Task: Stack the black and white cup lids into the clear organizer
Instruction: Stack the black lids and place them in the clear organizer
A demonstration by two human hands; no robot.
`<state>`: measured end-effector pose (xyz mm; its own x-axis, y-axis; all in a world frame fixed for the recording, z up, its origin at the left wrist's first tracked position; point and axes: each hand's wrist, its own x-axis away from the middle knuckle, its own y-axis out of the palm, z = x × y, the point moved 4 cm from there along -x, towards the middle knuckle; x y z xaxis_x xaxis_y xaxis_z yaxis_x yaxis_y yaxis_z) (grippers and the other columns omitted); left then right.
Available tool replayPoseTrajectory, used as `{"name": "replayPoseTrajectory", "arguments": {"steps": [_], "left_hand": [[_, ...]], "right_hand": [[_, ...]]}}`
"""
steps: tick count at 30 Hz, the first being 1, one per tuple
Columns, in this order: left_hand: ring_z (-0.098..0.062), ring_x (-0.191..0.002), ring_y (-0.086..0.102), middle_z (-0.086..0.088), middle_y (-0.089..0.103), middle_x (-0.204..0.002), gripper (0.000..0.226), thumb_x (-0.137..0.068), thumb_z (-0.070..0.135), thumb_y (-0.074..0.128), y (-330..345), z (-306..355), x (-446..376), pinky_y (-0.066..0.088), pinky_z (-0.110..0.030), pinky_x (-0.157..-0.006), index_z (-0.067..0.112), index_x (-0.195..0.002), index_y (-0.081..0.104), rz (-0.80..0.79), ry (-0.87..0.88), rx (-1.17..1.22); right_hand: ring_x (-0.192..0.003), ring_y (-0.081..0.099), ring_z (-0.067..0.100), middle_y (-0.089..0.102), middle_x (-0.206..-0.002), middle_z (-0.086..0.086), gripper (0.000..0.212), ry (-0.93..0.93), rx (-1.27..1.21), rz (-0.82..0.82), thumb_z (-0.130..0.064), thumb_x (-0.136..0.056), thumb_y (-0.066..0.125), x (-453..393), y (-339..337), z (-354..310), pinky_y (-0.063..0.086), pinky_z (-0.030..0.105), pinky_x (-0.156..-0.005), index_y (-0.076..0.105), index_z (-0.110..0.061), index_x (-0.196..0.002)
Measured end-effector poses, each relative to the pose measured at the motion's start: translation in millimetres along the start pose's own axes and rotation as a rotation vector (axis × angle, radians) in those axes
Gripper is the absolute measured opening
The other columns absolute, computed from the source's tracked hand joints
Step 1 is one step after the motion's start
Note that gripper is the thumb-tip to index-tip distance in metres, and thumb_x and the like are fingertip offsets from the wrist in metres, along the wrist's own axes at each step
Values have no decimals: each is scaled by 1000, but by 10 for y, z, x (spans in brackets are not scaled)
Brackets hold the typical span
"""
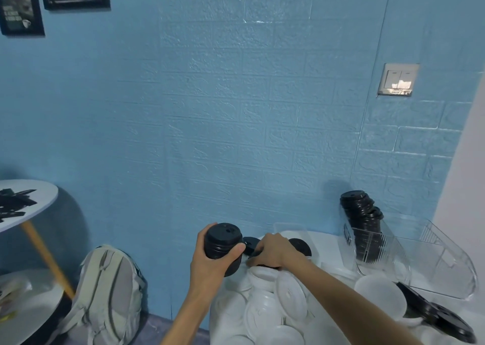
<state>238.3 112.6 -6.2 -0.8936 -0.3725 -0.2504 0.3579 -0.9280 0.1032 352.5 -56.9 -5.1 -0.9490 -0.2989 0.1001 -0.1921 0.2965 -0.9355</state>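
Note:
My left hand (210, 263) grips a short stack of black lids (223, 242), held upright above the table's left edge. My right hand (270, 250) reaches over the heap of white lids (278, 300) and its fingers close on a loose black lid (250, 245) at the back; another black lid (301, 246) lies just behind the hand. The clear organizer (425, 260) stands at the right with a leaning stack of black lids (363, 226) in its left slot. More black lids (435, 318) lie at the front right.
A white table (328, 242) against the blue wall carries the lids. A grey backpack (107, 297) leans on the floor to the left. A round white side table (29, 203) with black items stands farther left. A light switch (397, 79) sits on the wall.

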Motion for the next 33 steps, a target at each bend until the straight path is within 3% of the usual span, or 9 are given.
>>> {"name": "replayPoseTrajectory", "arguments": {"steps": [5, 8, 12, 16, 19, 22, 26, 29, 33], "left_hand": [[-7, -107, 67, 22, 71, -109, 69, -62, 29, 97, -40, -9, -19, 55, -35, -95, 44, -118, 61, 6, 6, -18], [-6, -105, 67, 21, 71, -109, 75, -51, 45, 94, -43, 17, -14, 56, -37, -96, 44, -118, 60, 6, -8, -4], [-6, -105, 67, 20, 71, -110, 82, -44, 55, 89, 15, 64, 6, 56, -37, -95, 45, -119, 60, -12, -11, 8], [-5, -106, 67, 22, 71, -112, 83, -45, 58, 90, 167, 160, 50, 56, -36, -95, 52, -121, 58, -78, -5, -22], [-2, -102, 68, 22, 71, -110, 79, -47, 56, 88, 298, 292, 136, 56, -29, -89, 54, -120, 58, -126, 9, -15], [-5, -103, 70, 19, 73, -110, 78, -51, 49, 89, 425, 412, 228, 57, -36, -94, 49, -123, 59, -173, 12, 5], [-5, -107, 69, 18, 72, -116, 86, -51, 45, 89, 512, 481, 351, 55, -41, -100, 49, -130, 55, -211, 2, -9], [0, -102, 69, 23, 69, -115, 93, -49, 49, 88, 523, 513, 429, 57, -34, -95, 62, -130, 45, -185, -4, -33], [-3, -102, 69, 22, 69, -114, 93, -49, 50, 87, 522, 538, 478, 56, -31, -92, 68, -128, 41, -187, 14, -74]], "right_hand": [[-61, 51, 15, 58, -62, -2, 42, 13, -49, 84, -54, -72, 76, 16, -51, 14, 37, 27, -55, 76, -12, -74], [-59, 48, 13, 50, -52, -7, 45, 2, -88, 133, -56, -74, 76, 83, -232, -14, 34, 27, -53, 62, -20, -52], [-77, 64, 8, 71, -74, -12, 30, -53, -229, 236, -58, -74, 79, 321, -694, -158, 50, 24, -69, 83, -33, -90], [-78, 70, 8, 76, -79, -15, 21, -210, -558, 332, -49, -75, 83, 720, -1148, -397, 61, 35, -79, 82, -37, -92], [-89, 69, 5, 75, -94, -15, 19, -374, -585, 341, -38, -77, 86, 1039, -1219, -540, 57, 29, -87, 81, -38, -96], [-101, 65, -2, 72, -106, -15, 27, -468, -526, 351, -31, -74, 90, 1245, -1117, -521, 48, 15, -92, 79, -43, -96], [-110, 63, -1, 66, -112, -24, 34, -497, -522, 336, -36, -69, 91, 1320, -1013, -425, 50, 23, -97, 79, -44, -100], [-113, 63, 1, 66, -116, -21, 35, -479, -567, 304, -38, -68, 90, 1376, -1001, -397, 52, 31, -99, 80, -41, -101], [-110, 61, -5, 66, -118, -16, 35, -449, -555, 306, -25, -71, 92, 1438, -983, -389, 46, 18, -98, 81, -32, -104]]}}
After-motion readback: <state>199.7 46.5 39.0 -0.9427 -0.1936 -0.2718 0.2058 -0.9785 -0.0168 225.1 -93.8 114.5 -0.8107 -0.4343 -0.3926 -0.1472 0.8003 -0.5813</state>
